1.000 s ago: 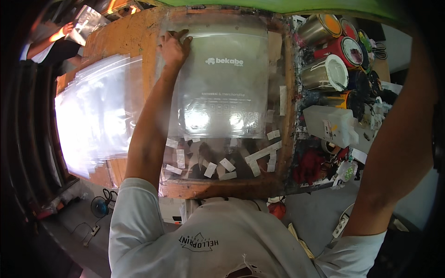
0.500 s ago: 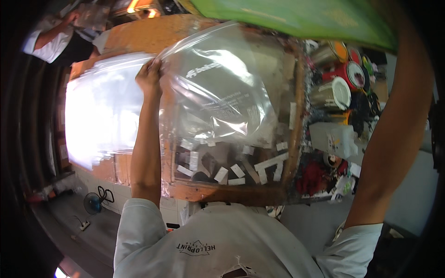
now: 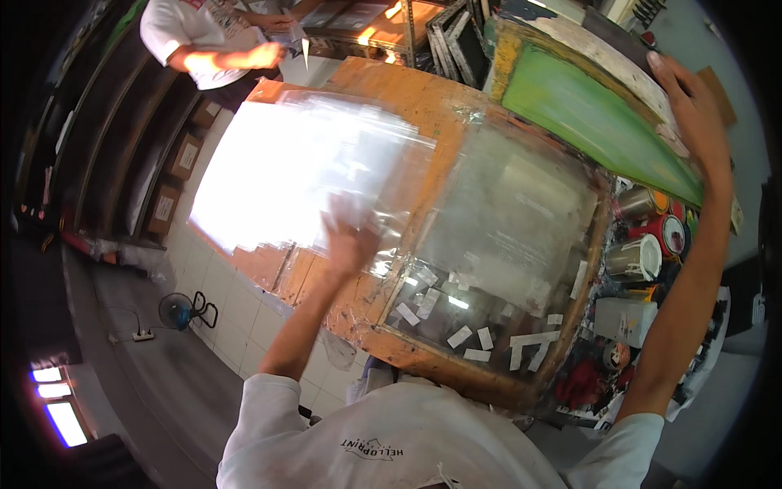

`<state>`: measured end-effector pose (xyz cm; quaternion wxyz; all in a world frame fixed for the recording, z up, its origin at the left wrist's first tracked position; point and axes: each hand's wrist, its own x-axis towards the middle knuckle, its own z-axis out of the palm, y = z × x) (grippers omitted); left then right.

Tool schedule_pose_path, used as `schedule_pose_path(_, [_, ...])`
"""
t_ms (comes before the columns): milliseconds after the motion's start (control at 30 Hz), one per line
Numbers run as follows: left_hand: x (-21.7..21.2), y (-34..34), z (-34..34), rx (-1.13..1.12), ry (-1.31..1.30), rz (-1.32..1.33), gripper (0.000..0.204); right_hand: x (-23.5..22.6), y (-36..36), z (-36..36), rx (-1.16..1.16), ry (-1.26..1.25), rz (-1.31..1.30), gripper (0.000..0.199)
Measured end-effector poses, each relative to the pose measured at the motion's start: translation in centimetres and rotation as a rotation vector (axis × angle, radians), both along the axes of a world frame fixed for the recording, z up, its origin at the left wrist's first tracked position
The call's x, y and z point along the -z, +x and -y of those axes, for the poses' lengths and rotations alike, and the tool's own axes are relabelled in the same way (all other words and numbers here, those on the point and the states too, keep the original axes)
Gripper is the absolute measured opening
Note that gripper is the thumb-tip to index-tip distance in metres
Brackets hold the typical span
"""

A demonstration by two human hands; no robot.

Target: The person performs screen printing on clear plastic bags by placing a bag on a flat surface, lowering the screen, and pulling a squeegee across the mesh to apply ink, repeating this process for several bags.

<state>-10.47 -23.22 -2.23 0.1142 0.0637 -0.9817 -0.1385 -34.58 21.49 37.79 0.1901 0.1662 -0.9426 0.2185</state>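
Observation:
My left hand [image 3: 350, 238], smeared by motion, lies over the near right part of a spread pile of clear plastic zip bags [image 3: 322, 155]; its fingers look flat and spread. Glare whitens much of the pile. My right hand [image 3: 692, 110] is at the upper right, fingers bent over the edge of a raised screen printing frame [image 3: 582, 98] with green mesh. A long pale bar [image 3: 599, 53] runs along the frame's top beside that hand. Between my hands is the glass printing plate [image 3: 497, 220], with several strips of white tape [image 3: 428, 303] near its front edge.
Paint cans [image 3: 635, 259], a translucent plastic jug [image 3: 623, 318] and red cloth [image 3: 580, 383] crowd the table's right side. Another person [image 3: 204, 49] stands beyond the far left corner. Boxes on shelves [image 3: 165, 204] and a small fan [image 3: 175, 310] are left.
The bag my left hand held up over the plate is no longer raised; that hand is now down on the pile. My view has swung, bringing my right hand and the frame into sight.

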Motion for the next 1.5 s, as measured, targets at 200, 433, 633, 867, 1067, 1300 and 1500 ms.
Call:
schedule_pose_path(200, [2.9, -1.7, -20.7, 0.335, 0.035, 0.078, 0.064, -1.0, 2.8, 1.9, 0.094, 0.155, -0.001, 0.059])
schedule_pose_path(433, [2.0, -5.5, -33.1, 0.683, 0.089, 0.102, 0.068, -0.1, 4.9, 1.1, 0.087, 0.328, 0.074, 0.059])
schedule_pose_path(633, [1.2, -5.3, -35.0, 0.722, 0.205, 0.161, 0.068, 0.0, 6.4, -0.2, -0.061, 0.145, -0.03, 0.057])
schedule_pose_path(867, [0.7, -0.3, -32.5, 0.536, 0.056, 0.195, 0.063, -0.3, 6.4, -0.8, -0.131, 0.054, -0.114, 0.056])
schedule_pose_path(1067, [1.1, 1.9, -31.7, 0.583, 0.044, 0.209, 0.062, 0.0, 6.1, -0.3, -0.135, 0.03, -0.17, 0.055])
schedule_pose_path(1300, [1.4, 2.2, -31.7, 0.607, 0.039, 0.191, 0.061, -2.4, 6.8, 1.1, -0.027, 0.074, 0.221, 0.052])
schedule_pose_path(1500, [1.3, 2.4, -31.6, 0.578, 0.026, 0.192, 0.064, -1.6, 8.5, 1.7, -0.041, 0.079, 0.127, 0.053])
